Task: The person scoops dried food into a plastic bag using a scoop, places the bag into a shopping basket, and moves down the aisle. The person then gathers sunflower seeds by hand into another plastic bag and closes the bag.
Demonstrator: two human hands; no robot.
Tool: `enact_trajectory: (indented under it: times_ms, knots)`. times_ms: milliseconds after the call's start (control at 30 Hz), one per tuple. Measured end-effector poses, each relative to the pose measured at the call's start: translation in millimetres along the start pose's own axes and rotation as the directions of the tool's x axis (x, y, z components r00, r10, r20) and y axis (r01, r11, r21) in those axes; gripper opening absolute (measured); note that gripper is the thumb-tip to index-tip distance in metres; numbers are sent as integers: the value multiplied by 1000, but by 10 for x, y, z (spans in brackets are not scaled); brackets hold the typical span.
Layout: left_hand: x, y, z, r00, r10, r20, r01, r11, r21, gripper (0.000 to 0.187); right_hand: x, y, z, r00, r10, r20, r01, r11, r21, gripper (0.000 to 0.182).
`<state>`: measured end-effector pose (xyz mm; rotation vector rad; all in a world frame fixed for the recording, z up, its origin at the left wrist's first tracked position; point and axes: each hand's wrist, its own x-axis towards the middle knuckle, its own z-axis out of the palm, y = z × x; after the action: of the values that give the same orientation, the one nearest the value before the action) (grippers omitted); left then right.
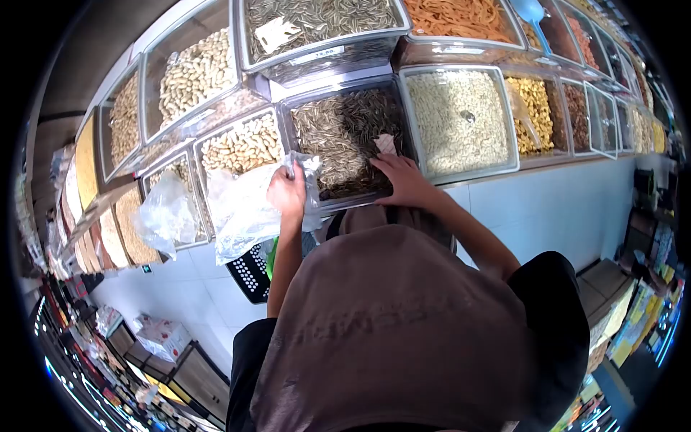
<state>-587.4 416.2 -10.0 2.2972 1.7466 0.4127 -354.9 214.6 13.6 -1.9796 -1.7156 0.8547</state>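
Observation:
My left hand [288,190] is closed on the edge of a crumpled clear plastic bag [248,205], which hangs over the front of the bins. My right hand [404,180] reaches over the right side of a bin of striped sunflower seeds [324,137]. Its fingers are stretched out and the thumb is apart from them, near the seeds. Just beyond those fingertips lies a small pale pinkish piece [386,144], too small to identify. The seeds look lighter on the left and darker on the right.
Unshelled peanuts [241,144] fill the bin to the left, pale seeds [461,119] the one to the right. Behind stand more bins, one with orange strips [457,18]. Another clear bag [169,212] hangs at left. A black perforated basket [250,277] is below.

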Motion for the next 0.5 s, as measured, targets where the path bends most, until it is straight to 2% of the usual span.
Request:
enact_trajectory:
  times_ms: [67, 167, 200, 267, 300, 367, 400, 500]
  knots:
    - [119, 28, 16, 1000, 23, 20, -21, 998, -67, 47, 70, 44, 65, 976, 119, 181, -124, 992, 20, 101]
    - [278, 59, 47, 998, 32, 45, -26, 991, -135, 42, 103, -80, 101, 965, 205, 163, -214, 976, 39, 92]
    - [309, 68, 52, 998, 64, 11, -61, 986, -156, 40, 107, -114, 108, 963, 207, 171, -216, 976, 31, 92]
    - [355, 84, 45, 997, 61, -44, -68, 977, -203, 38, 121, -145, 104, 993, 120, 7, -120, 986, 115, 71]
    - [376, 57, 50, 997, 52, -48, -60, 978, -199, 38, 139, -185, 124, 994, 111, 12, -112, 987, 115, 71]
    - [416, 11, 90, 994, 100, -53, -111, 955, -274, 37, 143, -218, 179, 978, 204, -44, -206, 978, -26, 49]
    - [436, 24, 79, 994, 96, -53, -107, 954, -281, 37, 125, -234, 209, 977, 134, -167, -148, 986, -77, 43]
    - [442, 92, 31, 999, 31, -5, -31, 953, -301, 36, 92, -209, 260, 968, 136, -212, -166, 978, -130, 40]
